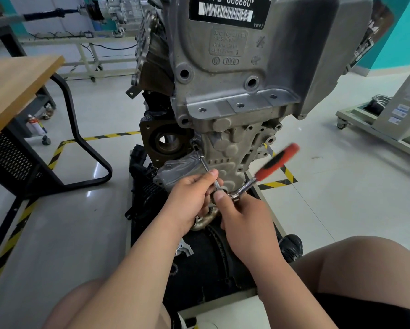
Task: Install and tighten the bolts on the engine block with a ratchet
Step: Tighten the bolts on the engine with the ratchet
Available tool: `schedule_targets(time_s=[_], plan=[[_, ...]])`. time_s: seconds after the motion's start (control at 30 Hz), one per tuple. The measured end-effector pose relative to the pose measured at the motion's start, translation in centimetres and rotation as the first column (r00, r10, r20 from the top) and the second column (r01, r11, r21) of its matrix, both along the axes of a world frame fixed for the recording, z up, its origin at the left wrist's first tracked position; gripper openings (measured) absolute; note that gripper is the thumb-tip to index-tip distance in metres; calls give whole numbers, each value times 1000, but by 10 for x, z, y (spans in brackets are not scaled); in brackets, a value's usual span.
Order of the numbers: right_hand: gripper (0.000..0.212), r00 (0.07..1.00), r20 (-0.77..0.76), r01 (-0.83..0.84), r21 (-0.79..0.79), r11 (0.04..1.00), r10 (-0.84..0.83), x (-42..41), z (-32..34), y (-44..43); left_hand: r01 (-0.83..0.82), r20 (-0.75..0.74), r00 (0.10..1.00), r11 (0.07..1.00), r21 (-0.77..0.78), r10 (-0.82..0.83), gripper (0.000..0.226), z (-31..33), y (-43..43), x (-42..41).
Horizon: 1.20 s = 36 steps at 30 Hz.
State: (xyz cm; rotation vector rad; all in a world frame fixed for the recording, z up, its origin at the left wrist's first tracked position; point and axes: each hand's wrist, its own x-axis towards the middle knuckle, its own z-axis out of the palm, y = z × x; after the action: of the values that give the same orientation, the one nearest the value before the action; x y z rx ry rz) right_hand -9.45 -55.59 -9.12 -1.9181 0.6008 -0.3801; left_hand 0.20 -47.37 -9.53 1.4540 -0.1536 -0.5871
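Note:
The grey engine block (237, 74) stands upright on a dark stand in front of me. A ratchet with a red and black handle (276, 161) sticks out to the upper right; the handle is blurred. A thin metal extension bar (202, 161) runs from the ratchet head up and left to a bolt spot (194, 146) on the block's lower cover. My left hand (189, 200) pinches the extension bar near its lower end. My right hand (243, 216) grips the ratchet head with the thumb on top.
A wooden-topped table (14, 91) with a black tube frame stands at the left. Yellow and black tape (104, 137) marks the floor. A wheeled cart (377, 119) sits at the right. A gearbox on a bench (109, 10) lies far back. My bare knees frame the stand.

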Motion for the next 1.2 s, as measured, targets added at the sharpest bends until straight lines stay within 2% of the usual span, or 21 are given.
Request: schedule_targets(time_s=[0.03, 0.07, 0.13, 0.2, 0.23, 0.3, 0.47, 0.57, 0.63, 0.7, 0.77, 0.8, 0.87, 0.93, 1.0, 1.03, 1.07, 1.1, 1.13, 1.17, 1.2], plan=[[55, 1000, 21, 7, 276, 961, -13, 1, 2, 2, 5, -4, 1000, 1000, -9, -5, 35, 1, 0, 0], [55, 999, 31, 9, 564, 826, -32, 2, 3, 4, 9, -12, 1000, 1000, -22, -9, 35, 2, -1, 0], [54, 999, 33, -29, 932, 362, -4, 2, 4, 6, 14, -26, 1000, 999, -38, -15, 36, 4, -2, 0], [57, 994, 78, -78, 997, -3, 81, 2, 4, 8, 20, -44, 999, 998, -53, -22, 38, 4, -3, -1], [58, 987, 114, -100, 988, -116, 114, 2, 3, 9, 17, -57, 998, 998, -65, -21, 39, 4, -2, 0], [61, 978, 169, -134, 959, -251, 124, 1, 3, 11, 10, -64, 998, 997, -80, -15, 40, 4, -1, 0], [64, 973, 196, -159, 951, -265, 119, 2, 4, 16, -18, -53, 999, 995, -94, 13, 37, 2, 0, 0], [64, 987, 121, -109, 988, -108, 110, 4, 2, 17, -21, -34, 999, 997, -75, 19, 35, 1, 0, 0], [64, 997, 29, -41, 987, 157, 77, 6, -1, 17, -16, -15, 1000, 999, -49, 16, 34, -1, 0, 1], [64, 999, -33, 10, 844, 537, 35, 5, -3, 16, -14, 1, 1000, 1000, -23, 14, 33, -1, 0, 2], [61, 997, -74, -3, 398, 917, 36, 1, -3, 10, -16, 13, 1000, 1000, 7, 16, 31, -3, 0, 2], [57, 994, -102, -18, 99, 995, 28, 0, -4, 6, -21, 17, 1000, 1000, 20, 21, 30, -3, 0, 2], [53, 989, -148, -52, -316, 947, 5, -2, -6, -1, -35, 14, 999, 999, 31, 35, 29, -4, -1, 1], [52, 992, -129, -59, -410, 910, 6, 0, -9, -4, -43, -1, 999, 999, 29, 43, 30, -4, -2, 2], [52, 995, -91, -56, -233, 971, 36, 1, -7, -2, -40, -11, 999, 999, 18, 41, 33, -2, -2, 2], [52, 998, -51, -41, 14, 999, 41, 2, -4, 1, -30, -12, 999, 1000, 7, 30, 34, -1, -2, 2], [52, 999, -14, -24, 355, 934, 31, 4, -2, 2, -15, -11, 1000, 1000, -3, 15, 35, 0, -2, 1], [51, 1000, 12, -26, 680, 732, 24, 4, 0, 2, 1, -10, 1000, 1000, -8, -1, 35, 1, -2, 0], [51, 999, 33, -46, 891, 451, 36, 4, 1, 3, 16, -12, 1000, 1000, -9, -16, 36, 2, -3, -1], [52, 996, 69, -78, 981, 177, 57, 4, 1, 3, 26, -18, 999, 1000, -12, -26, 36, 3, -4, -2], [55, 991, 116, -115, 993, -28, 73, 3, 1, 5, 29, -27, 999, 999, -19, -29, 37, 3, -4, -3]])
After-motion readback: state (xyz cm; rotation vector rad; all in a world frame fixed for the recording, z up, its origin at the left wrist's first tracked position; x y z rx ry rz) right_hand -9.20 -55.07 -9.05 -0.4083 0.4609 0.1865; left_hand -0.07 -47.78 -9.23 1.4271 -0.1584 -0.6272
